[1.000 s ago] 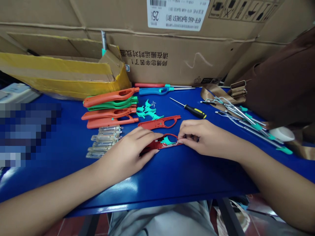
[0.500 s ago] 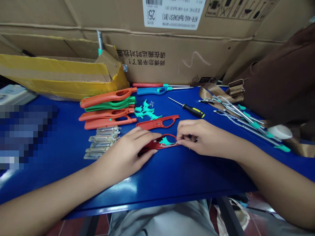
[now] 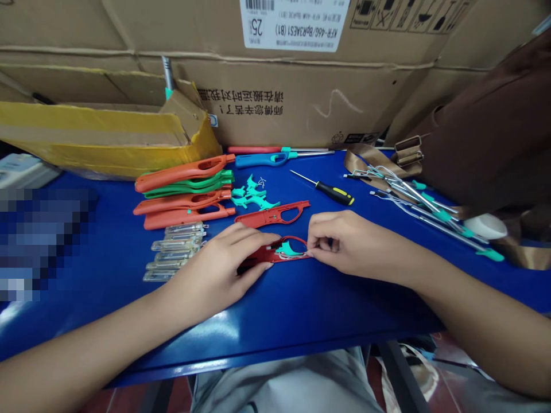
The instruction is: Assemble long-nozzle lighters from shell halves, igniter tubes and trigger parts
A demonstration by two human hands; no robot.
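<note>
My left hand (image 3: 221,261) is closed around the left part of a red lighter shell half (image 3: 267,257), its thumb along the near edge. Inside the shell sits a teal trigger (image 3: 287,249), with thin pale wires (image 3: 291,257) running beside it. At the shell's right end, my right hand (image 3: 333,238) pinches with thumb and forefinger; what lies between the fingertips is hidden. Just beyond lies a second red shell half (image 3: 270,217). Several loose teal triggers (image 3: 253,198) and tiny screws (image 3: 262,182) are behind it. Clear fuel tanks (image 3: 172,255) lie left of my left hand.
Orange and green lighter shells (image 3: 185,175) are stacked at back left, before a yellow-taped box (image 3: 94,137). A screwdriver (image 3: 333,192) and a blue lighter (image 3: 262,160) lie behind. Metal lighter tubes (image 3: 447,221) with wires are on the right. A large carton (image 3: 172,34) stands behind.
My right fingers have shifted slightly at the shell's end, and the wires beside the trigger now bow a little. My left hand keeps its hold. The whole view has moved slightly.
</note>
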